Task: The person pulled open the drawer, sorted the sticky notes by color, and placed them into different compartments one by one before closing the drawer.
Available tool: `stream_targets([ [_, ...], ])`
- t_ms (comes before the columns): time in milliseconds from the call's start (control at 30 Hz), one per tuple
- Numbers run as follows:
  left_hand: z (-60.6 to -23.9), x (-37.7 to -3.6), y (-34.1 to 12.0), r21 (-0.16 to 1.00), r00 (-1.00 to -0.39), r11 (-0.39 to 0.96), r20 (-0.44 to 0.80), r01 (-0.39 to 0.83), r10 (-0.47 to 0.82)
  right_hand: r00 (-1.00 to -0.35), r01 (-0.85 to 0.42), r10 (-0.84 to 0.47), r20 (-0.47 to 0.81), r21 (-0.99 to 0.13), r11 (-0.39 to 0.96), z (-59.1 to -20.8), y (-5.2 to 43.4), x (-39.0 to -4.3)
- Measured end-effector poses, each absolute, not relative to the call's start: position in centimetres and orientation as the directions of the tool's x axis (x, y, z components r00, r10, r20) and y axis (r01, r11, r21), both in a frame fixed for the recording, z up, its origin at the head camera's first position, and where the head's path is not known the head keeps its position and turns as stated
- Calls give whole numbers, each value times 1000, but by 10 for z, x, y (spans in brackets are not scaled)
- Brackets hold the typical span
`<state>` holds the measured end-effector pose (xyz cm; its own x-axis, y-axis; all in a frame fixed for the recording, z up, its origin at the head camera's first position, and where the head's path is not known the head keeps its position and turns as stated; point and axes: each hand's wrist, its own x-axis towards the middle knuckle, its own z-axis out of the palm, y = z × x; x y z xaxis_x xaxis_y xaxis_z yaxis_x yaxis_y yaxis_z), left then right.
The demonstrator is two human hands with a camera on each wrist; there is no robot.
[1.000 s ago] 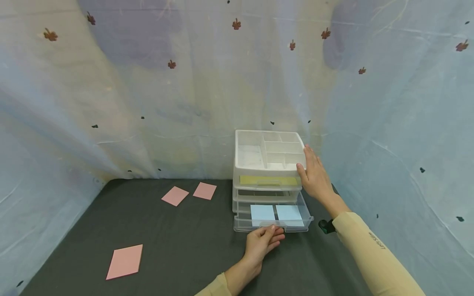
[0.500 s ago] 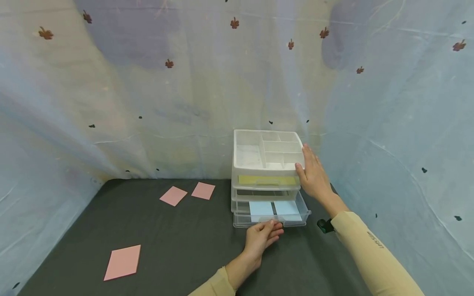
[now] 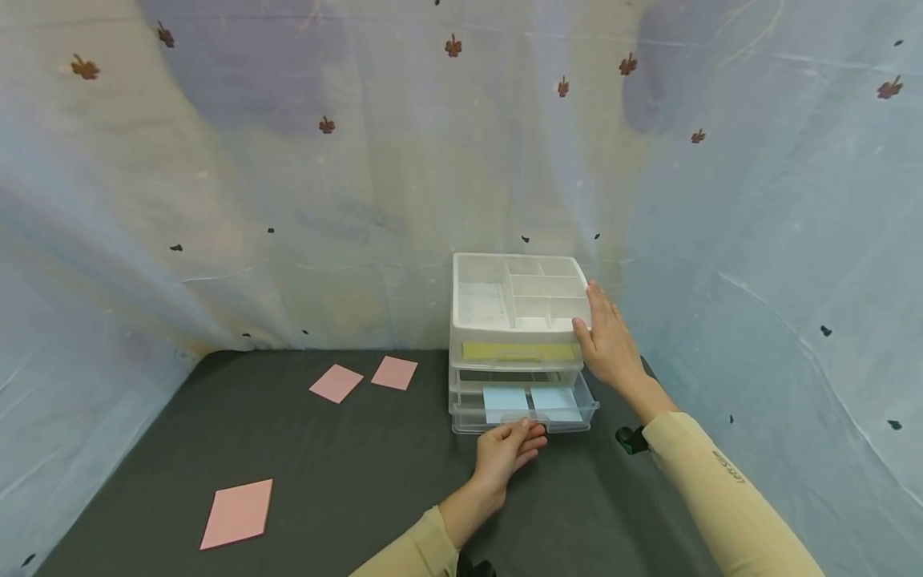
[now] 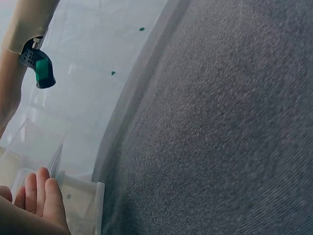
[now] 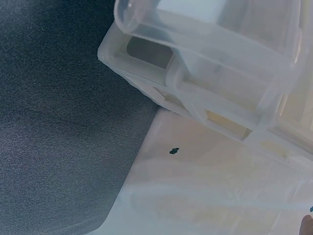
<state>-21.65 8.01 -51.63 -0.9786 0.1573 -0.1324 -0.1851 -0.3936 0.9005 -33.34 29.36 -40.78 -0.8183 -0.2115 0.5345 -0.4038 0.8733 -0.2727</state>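
A white plastic drawer organizer [image 3: 519,333] stands at the back right of the dark table. Its clear bottom drawer [image 3: 469,421] is pulled partly out, holding two light blue paper squares [image 3: 505,402] side by side. My left hand [image 3: 499,458] pinches the middle of that drawer's front edge between thumb and index finger; the other fingers extend below it. My right hand [image 3: 610,346] rests against the organizer's upper right side, fingers fairly straight. Only a fingertip of it shows in the right wrist view, where the drawer [image 5: 220,54] juts out above the frame.
Two pink paper squares [image 3: 336,384] lie left of the organizer, and a larger-looking pink square [image 3: 236,514] lies nearer the front left. Something yellow [image 3: 515,352] sits in the top drawer. A patterned curtain [image 3: 360,200] surrounds the table's back and sides.
The bottom drawer has slid inward, away from me, and my left hand has moved forward with it. My right hand stays at the organizer's side.
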Motion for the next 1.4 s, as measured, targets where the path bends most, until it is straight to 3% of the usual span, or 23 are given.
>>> stream_targets([
  [1400, -513, -253, 82, 911, -979, -368, -141, -186, 147, -812, -412, -222, 540, -261, 873, -409, 295, -336],
])
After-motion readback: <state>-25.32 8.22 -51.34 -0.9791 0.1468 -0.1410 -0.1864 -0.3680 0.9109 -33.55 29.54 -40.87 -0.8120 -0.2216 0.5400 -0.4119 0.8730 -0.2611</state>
